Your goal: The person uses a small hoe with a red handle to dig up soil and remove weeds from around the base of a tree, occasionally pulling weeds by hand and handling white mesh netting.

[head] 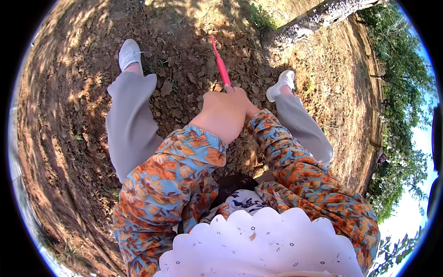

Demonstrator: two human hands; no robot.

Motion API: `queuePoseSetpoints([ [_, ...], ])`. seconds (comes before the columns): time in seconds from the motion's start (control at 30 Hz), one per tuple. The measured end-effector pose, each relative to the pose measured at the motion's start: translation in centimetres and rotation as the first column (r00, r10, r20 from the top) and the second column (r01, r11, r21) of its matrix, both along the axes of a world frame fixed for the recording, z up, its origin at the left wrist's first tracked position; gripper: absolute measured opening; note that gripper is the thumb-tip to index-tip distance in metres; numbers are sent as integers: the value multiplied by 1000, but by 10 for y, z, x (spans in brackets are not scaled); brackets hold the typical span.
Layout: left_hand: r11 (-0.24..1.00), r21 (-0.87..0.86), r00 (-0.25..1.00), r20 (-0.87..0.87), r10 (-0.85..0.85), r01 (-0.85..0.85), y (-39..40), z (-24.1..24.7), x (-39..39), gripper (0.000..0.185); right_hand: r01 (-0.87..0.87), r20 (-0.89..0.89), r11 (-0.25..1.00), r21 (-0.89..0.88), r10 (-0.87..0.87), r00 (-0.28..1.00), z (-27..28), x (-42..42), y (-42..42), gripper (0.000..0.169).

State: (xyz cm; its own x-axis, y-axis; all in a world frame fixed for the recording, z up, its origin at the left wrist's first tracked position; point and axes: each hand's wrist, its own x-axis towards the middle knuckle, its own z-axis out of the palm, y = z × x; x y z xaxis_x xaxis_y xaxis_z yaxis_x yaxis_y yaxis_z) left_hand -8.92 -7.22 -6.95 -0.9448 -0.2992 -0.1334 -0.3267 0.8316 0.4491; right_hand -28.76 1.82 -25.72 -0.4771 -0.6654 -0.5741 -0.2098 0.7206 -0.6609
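Note:
A long-handled red tool points away from me over the broken soil, a thick grip tapering into a thin, slightly bent far part. What its far end is, I cannot tell. Around its near end, my left hand is closed, the back of the hand facing up. Close against it, my right hand also grips the near end, partly covered by the left. A fingertip lies along the top of the grip. Below the tool spreads cloddy brown soil with dry leaves or clods.
My white shoes stand wide apart on the soil. A leaning tree trunk rises at the upper right, green weeds beside it. Leafy bushes line the right side. Scalloped white cloth covers the bottom of the view.

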Motion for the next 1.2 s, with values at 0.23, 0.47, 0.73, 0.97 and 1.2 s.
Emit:
queuePoseSetpoints([
  [0.23,971,-48,970,57,237,-235,-60,19,23,32,-1,-27,993,117,4,1000,7,67,96,51],
  [0.47,970,-33,966,89,241,-239,-69,18,31,34,-252,-199,925,283,314,928,58,82,227,51],
  [0.73,974,-2,972,60,225,-225,-69,7,36,36,146,323,955,258,-228,919,149,65,218,39],
  [0.97,979,25,965,178,193,-200,-76,14,29,49,276,197,960,51,-281,939,138,58,170,36],
  [1.2,978,25,965,167,202,-209,-69,25,32,46,282,20,957,69,-284,958,104,87,222,38],
])
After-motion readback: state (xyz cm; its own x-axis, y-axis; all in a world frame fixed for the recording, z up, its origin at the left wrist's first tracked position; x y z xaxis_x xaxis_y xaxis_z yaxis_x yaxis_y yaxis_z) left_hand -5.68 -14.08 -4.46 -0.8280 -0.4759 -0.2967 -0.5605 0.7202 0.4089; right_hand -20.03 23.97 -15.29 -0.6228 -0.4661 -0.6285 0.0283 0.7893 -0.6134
